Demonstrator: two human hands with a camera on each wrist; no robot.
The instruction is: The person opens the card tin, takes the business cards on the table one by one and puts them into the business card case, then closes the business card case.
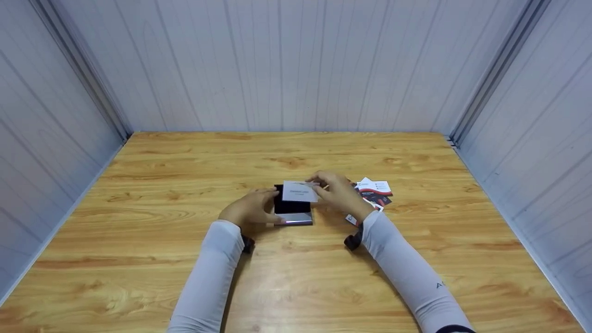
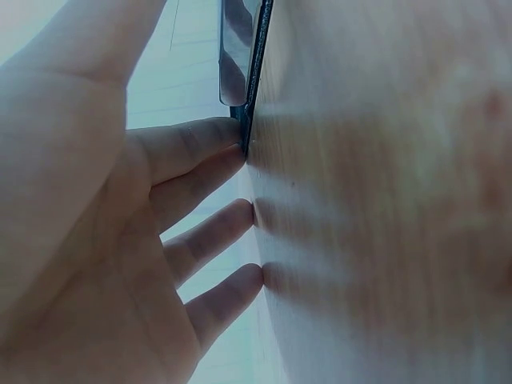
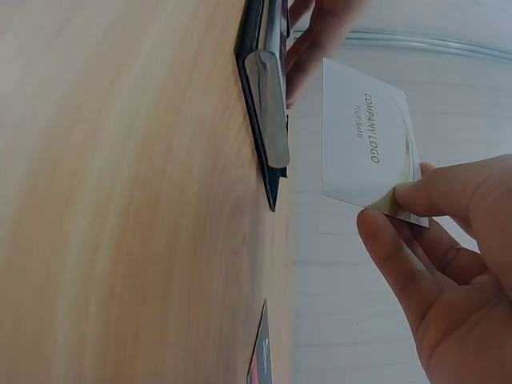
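Note:
A black card case (image 1: pixel 292 206) with a shiny metal lid lies open on the wooden table (image 1: pixel 175 185). My left hand (image 1: pixel 251 209) rests beside its left edge. In the left wrist view its fingers (image 2: pixel 200 148) are straight, with the tips on the table and against the case (image 2: pixel 240 56). My right hand (image 1: pixel 340 192) pinches a white business card (image 1: pixel 300 191) by one corner and holds it just above the case. The right wrist view shows that card (image 3: pixel 360 148), printed "COMPANY LOGO", between thumb and fingers (image 3: pixel 400 256), a little off the case (image 3: pixel 268 104).
A loose pile of red, black and white business cards (image 1: pixel 375 192) lies right of my right hand; one card's edge (image 3: pixel 261 360) shows in the right wrist view. Grey panel walls (image 1: pixel 296 64) close the table in at the back and on both sides.

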